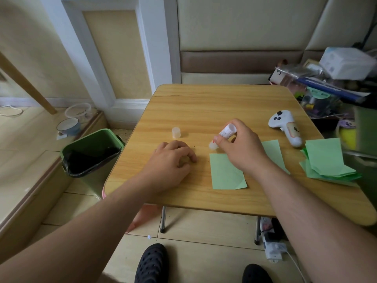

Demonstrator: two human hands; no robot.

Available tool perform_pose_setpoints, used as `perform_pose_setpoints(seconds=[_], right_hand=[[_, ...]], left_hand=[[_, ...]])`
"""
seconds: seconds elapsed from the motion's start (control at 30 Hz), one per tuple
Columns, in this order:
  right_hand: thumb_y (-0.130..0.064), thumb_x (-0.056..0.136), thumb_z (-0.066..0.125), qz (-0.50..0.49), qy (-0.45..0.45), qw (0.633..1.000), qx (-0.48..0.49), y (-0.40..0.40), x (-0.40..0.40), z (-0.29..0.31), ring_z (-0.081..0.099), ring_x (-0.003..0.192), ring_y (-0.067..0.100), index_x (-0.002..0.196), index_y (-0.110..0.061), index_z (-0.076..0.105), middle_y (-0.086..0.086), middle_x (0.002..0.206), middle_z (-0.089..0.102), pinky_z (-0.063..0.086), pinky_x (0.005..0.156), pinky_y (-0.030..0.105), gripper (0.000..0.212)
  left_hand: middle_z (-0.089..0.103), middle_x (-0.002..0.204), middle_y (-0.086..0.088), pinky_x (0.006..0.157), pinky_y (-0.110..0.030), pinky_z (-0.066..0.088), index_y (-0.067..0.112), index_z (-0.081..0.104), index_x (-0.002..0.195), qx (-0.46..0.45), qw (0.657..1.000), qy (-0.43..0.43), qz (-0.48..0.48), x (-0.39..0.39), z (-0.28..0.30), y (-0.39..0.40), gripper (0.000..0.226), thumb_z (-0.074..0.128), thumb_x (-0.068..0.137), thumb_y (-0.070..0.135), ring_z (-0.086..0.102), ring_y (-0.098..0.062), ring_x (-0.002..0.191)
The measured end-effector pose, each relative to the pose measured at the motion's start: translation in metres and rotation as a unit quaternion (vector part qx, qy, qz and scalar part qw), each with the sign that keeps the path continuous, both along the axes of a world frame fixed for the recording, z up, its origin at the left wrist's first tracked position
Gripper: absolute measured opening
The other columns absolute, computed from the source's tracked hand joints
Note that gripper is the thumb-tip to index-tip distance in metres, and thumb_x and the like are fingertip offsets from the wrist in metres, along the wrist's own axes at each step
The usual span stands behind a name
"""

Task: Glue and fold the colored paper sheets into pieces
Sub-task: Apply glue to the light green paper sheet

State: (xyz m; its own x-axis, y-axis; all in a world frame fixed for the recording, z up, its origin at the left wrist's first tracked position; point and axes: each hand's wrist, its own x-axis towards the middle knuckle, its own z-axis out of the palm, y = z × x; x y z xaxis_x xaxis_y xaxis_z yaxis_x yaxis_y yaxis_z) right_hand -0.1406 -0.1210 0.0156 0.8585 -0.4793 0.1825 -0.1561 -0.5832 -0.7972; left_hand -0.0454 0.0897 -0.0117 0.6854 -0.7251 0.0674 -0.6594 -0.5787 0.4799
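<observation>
Gripping the uncapped glue stick (pixel 223 136) just above the green sheet (pixel 226 172), your right hand (pixel 240 148) curls around it; your left hand (pixel 171 158) rests loosely curled, empty, left of that sheet.

Small wooden folding table (pixel 204 103), metal legs, standing on a tiled floor (pixel 204 227). Lying on its top: a green paper sheet (pixel 226 174) near the front edge, a second green sheet (pixel 273 149) beside it, a loose stack of green sheets (pixel 326 160) at the right edge, a white controller (pixel 285 127), a small translucent cap (pixel 176 132) upright.
</observation>
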Motion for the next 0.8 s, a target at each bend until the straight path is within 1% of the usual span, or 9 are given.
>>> perform_pose_setpoints(seconds=[0.07, 0.17, 0.3, 0.43, 0.53, 0.63, 0.73, 0.77, 0.8], right_hand=[[-0.041, 0.094, 0.070, 0.003, 0.006, 1.000, -0.002, -0.002, -0.002, 0.002, 0.041, 0.049, 0.007, 0.092, -0.019, 0.051, -0.010, 0.077, 0.059, 0.034, 0.047, 0.023, 0.029], [-0.038, 0.092, 0.071, 0.024, 0.032, 0.999, -0.006, -0.003, -0.006, 0.001, 0.046, 0.046, 0.003, 0.090, -0.026, 0.051, -0.013, 0.083, 0.061, 0.032, 0.041, 0.014, 0.023], [-0.043, 0.093, 0.071, 0.032, 0.055, 0.998, -0.011, -0.005, -0.011, -0.004, 0.045, 0.046, 0.002, 0.104, -0.024, 0.056, -0.020, 0.081, 0.052, 0.033, 0.044, 0.014, 0.026], [-0.045, 0.094, 0.073, 0.028, 0.032, 0.999, 0.002, -0.005, -0.012, -0.006, 0.037, 0.046, 0.005, 0.098, -0.021, 0.053, -0.015, 0.066, 0.049, 0.031, 0.042, 0.018, 0.031], [-0.044, 0.094, 0.073, 0.022, 0.020, 1.000, 0.001, -0.004, -0.012, -0.006, 0.037, 0.048, 0.009, 0.097, -0.022, 0.053, -0.012, 0.063, 0.048, 0.030, 0.042, 0.022, 0.030], [-0.043, 0.093, 0.076, 0.003, 0.011, 1.000, -0.001, -0.002, -0.011, -0.005, 0.042, 0.049, 0.007, 0.099, -0.027, 0.057, -0.011, 0.067, 0.054, 0.034, 0.044, 0.021, 0.025], [-0.039, 0.091, 0.078, -0.036, -0.024, 0.998, 0.041, -0.002, -0.010, -0.003, 0.055, 0.061, 0.008, 0.097, -0.028, 0.060, -0.012, 0.081, 0.065, 0.045, 0.055, 0.027, 0.022], [-0.035, 0.090, 0.080, -0.052, -0.042, 0.995, 0.074, -0.001, -0.009, -0.002, 0.059, 0.067, 0.009, 0.096, -0.028, 0.062, -0.012, 0.087, 0.068, 0.048, 0.058, 0.027, 0.021], [-0.030, 0.088, 0.082, -0.067, -0.060, 0.989, 0.119, 0.001, -0.008, 0.000, 0.062, 0.072, 0.009, 0.094, -0.027, 0.063, -0.011, 0.092, 0.070, 0.050, 0.061, 0.026, 0.020]], left_hand=[[0.050, 0.125, 0.023, 0.112, -0.043, 0.035, 0.050, 0.062, 0.103, -0.002, 1.000, 0.003, -0.002, -0.001, 0.001, 0.000, 0.028, 0.045, 0.082, 0.040, 0.044, -0.020, 0.117], [0.050, 0.126, 0.022, 0.112, -0.044, 0.036, 0.050, 0.061, 0.103, -0.001, 1.000, 0.006, -0.003, 0.000, 0.002, 0.000, 0.026, 0.047, 0.084, 0.039, 0.043, -0.020, 0.118], [0.050, 0.128, 0.021, 0.112, -0.043, 0.036, 0.046, 0.063, 0.107, 0.011, 1.000, 0.006, -0.001, 0.000, 0.004, -0.001, 0.024, 0.057, 0.091, 0.029, 0.041, -0.021, 0.120], [0.050, 0.127, 0.021, 0.111, -0.044, 0.036, 0.046, 0.064, 0.106, 0.011, 1.000, 0.008, 0.004, -0.003, 0.007, -0.001, 0.025, 0.057, 0.090, 0.028, 0.042, -0.021, 0.120], [0.050, 0.125, 0.023, 0.110, -0.044, 0.037, 0.050, 0.060, 0.101, 0.018, 1.000, 0.009, 0.009, -0.006, 0.010, -0.002, 0.024, 0.050, 0.084, 0.038, 0.043, -0.021, 0.117], [0.051, 0.122, 0.024, 0.109, -0.045, 0.039, 0.054, 0.056, 0.095, 0.009, 1.000, 0.004, 0.005, -0.008, 0.010, -0.002, 0.024, 0.043, 0.078, 0.044, 0.048, -0.021, 0.111], [0.054, 0.115, 0.022, 0.104, -0.044, 0.043, 0.048, 0.062, 0.093, -0.014, 1.000, -0.013, 0.016, -0.007, 0.009, -0.002, 0.009, 0.058, 0.084, 0.046, 0.049, -0.016, 0.108], [0.055, 0.112, 0.020, 0.102, -0.041, 0.044, 0.045, 0.066, 0.092, -0.030, 0.999, -0.033, 0.030, -0.007, 0.008, -0.004, 0.007, 0.064, 0.086, 0.048, 0.049, -0.015, 0.107], [0.055, 0.108, 0.018, 0.099, -0.038, 0.044, 0.042, 0.069, 0.092, -0.043, 0.996, -0.056, 0.046, -0.009, 0.009, -0.006, 0.011, 0.067, 0.087, 0.052, 0.050, -0.014, 0.106]])
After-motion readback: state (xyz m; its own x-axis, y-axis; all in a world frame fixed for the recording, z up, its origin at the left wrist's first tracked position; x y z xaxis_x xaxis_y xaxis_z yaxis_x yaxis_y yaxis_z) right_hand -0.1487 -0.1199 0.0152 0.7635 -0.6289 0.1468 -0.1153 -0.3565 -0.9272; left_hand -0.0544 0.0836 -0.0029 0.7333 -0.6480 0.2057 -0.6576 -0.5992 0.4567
